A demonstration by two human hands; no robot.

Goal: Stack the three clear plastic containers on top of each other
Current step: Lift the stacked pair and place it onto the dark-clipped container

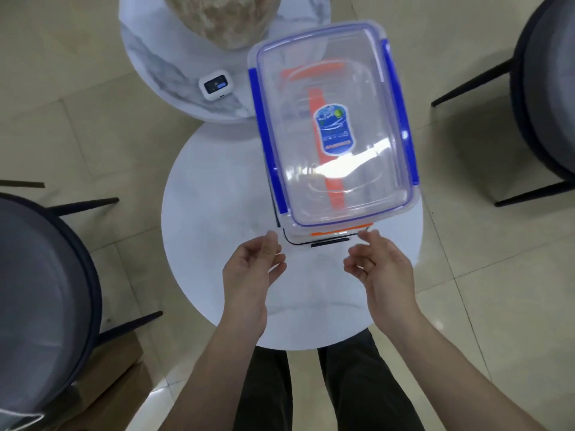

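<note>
A clear container with blue clips point(332, 126) and a blue label on its lid sits on top of a stack on the round white table point(217, 244). Under it an orange-trimmed clear container point(339, 233) shows through the lid and at the near edge. Below that peeks a black-trimmed container point(326, 243). My left hand point(252, 272) hovers just in front of the stack's near left corner, fingers apart and empty. My right hand point(378, 269) hovers at the near right corner, also open, touching nothing.
A second, marble-patterned round table point(161, 66) stands behind, carrying a small white device point(215, 85) and a beige stone-like object point(217, 17). Dark chairs stand at left point(40, 290) and right point(547, 88). A cardboard box point(118, 377) lies on the floor at lower left.
</note>
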